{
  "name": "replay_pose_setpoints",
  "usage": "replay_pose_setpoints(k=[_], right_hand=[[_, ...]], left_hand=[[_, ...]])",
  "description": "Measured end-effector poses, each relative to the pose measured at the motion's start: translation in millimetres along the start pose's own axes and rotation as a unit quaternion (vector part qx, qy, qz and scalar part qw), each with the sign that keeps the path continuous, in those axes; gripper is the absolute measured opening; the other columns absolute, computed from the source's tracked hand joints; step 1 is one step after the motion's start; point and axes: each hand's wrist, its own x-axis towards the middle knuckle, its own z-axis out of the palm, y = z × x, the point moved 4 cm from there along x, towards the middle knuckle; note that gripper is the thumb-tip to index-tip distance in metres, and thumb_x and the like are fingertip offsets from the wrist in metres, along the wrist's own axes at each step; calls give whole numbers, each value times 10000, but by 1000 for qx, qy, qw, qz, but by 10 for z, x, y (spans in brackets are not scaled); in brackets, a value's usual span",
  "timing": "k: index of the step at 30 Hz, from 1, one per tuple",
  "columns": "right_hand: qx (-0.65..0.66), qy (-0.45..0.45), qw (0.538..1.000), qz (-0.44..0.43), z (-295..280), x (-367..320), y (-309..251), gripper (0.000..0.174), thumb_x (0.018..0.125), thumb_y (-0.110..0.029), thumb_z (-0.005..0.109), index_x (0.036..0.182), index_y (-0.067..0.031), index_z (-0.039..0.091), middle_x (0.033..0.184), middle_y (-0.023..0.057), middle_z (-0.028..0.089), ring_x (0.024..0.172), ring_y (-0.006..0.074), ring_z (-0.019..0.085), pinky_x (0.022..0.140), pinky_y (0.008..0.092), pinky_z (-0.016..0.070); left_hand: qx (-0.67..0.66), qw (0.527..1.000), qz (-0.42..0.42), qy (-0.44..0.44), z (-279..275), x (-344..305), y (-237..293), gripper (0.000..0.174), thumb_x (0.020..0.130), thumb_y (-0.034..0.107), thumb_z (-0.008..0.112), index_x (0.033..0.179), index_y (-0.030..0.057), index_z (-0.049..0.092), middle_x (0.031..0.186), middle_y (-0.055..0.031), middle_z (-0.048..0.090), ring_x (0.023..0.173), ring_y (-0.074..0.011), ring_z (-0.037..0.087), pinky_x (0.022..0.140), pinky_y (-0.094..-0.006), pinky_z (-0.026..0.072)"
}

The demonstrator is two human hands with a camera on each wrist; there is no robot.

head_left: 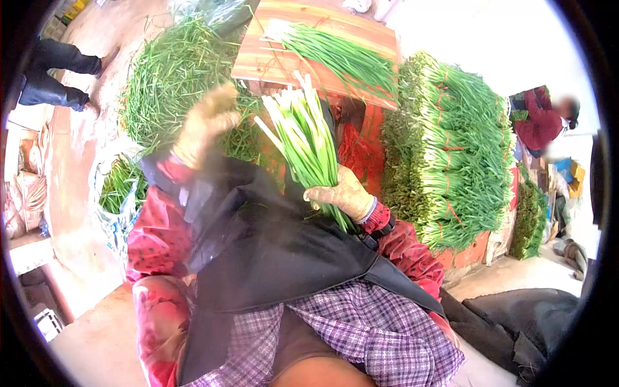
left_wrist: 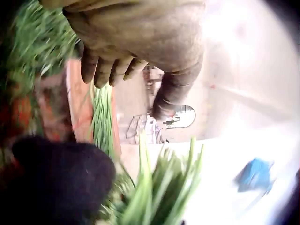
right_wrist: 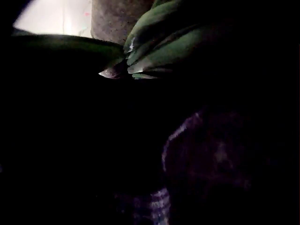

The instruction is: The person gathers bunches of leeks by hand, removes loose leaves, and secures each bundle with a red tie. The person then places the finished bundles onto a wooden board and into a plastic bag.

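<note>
My gloved right hand (head_left: 345,195) grips a bunch of chives (head_left: 302,135), long green leaves with pale white ends, around its lower part. The white ends point up and away from me, tilted slightly left, while the leaf tips hang over my black apron (head_left: 277,258). Raised to the left of the bunch is my left hand (head_left: 203,126), gloved and blurred, holding nothing. Its fingers (left_wrist: 104,71) reach out loosely in the left wrist view. Green leaves (right_wrist: 173,44) show at the top of the very dark right wrist view.
Loose chives (head_left: 342,55) lie on a wooden board (head_left: 251,55) ahead. Right of it, bundles with red ties (head_left: 461,155) are stacked high. A heap of grassy trimmings (head_left: 174,84) and a bag of greens (head_left: 119,184) stand left. Other people's legs (head_left: 58,71) and a person in dark red (head_left: 541,122) appear behind.
</note>
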Motion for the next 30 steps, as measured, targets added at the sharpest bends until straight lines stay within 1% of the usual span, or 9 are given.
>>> replay_pose_setpoints(k=[2, 8, 11, 13, 14, 19, 21, 25, 30], right_hand=[[-17, 0, 1000, -25, 45, 40, -95, 418, 788, -42, 738, 1169, -23, 567, 931, 51, 648, 741, 129, 613, 651, 286, 530], [-195, -10, 979, -56, 200, 363, -5, 582, 795, -158, 767, 1286, -35, 479, 1074, 61, 628, 915, 171, 611, 808, 311, 509], [-575, -74, 813, -48, 194, 529, -388, 850, 769, -629, 648, 1313, -10, 441, 1138, 245, 613, 1058, 374, 607, 915, 391, 476], [-675, -8, 736, -41, 71, 665, -755, 766, 796, -617, 625, 1289, -44, 499, 1113, 229, 621, 1030, 351, 620, 892, 402, 481], [-593, -6, 803, -57, 112, 745, -978, 709, 820, -594, 606, 1276, -58, 524, 1111, 221, 621, 1019, 354, 618, 877, 409, 483], [-576, 3, 721, -386, 483, 1470, -1527, 487, 928, -416, 544, 1300, -101, 540, 1204, 189, 595, 1126, 363, 549, 967, 415, 429], [-505, -142, 820, -230, 574, 1796, -1016, 454, 924, -364, 564, 1306, -119, 539, 1231, 164, 594, 1150, 345, 544, 997, 425, 415], [-451, -52, 816, -357, 570, 1850, -1270, 296, 878, -293, 620, 1104, -107, 664, 1138, 124, 642, 1089, 305, 594, 956, 431, 450], [-701, -35, 652, -287, 650, 1728, -966, 338, 828, -370, 640, 1002, -82, 673, 1202, 130, 610, 1078, 324, 584, 932, 426, 458]], left_hand=[[-200, 972, -86, -88, 316, -177, -151, 893, 772, 500, 716, 1422, -5, 371, 1371, -134, 509, 1229, -251, 507, 1024, -368, 401], [-499, 851, -36, -162, 1031, -230, 13, 718, 824, 248, 683, 1424, 35, 350, 1269, -178, 575, 1125, -280, 591, 993, -430, 452], [-531, 834, -57, -136, 963, -103, -125, 664, 804, 189, 673, 1395, 80, 392, 1174, -167, 617, 1055, -280, 622, 909, -435, 515], [-531, 837, -52, -120, 875, -93, -191, 657, 802, 187, 670, 1393, 94, 400, 1145, -161, 627, 1032, -277, 630, 886, -432, 531], [-538, 836, -42, -98, 880, -90, -280, 640, 806, 173, 663, 1391, 114, 411, 1117, -155, 638, 987, -279, 643, 854, -434, 546], [-562, 812, -75, -137, 873, -60, -359, 584, 791, 188, 658, 1305, -12, 465, 1148, -178, 638, 1055, -319, 624, 964, -434, 482], [-563, 810, -133, -97, 837, -102, -337, 541, 795, 184, 660, 1274, -10, 499, 1125, -167, 648, 1036, -301, 630, 959, -429, 481], [-575, 810, -100, -59, 731, -56, -498, 424, 818, 182, 657, 1191, -4, 578, 1071, -147, 669, 927, -267, 664, 876, -403, 523], [-622, 777, -72, -69, 707, -49, -507, 372, 793, 145, 672, 1136, 30, 585, 975, -107, 675, 842, -234, 673, 777, -399, 560]])
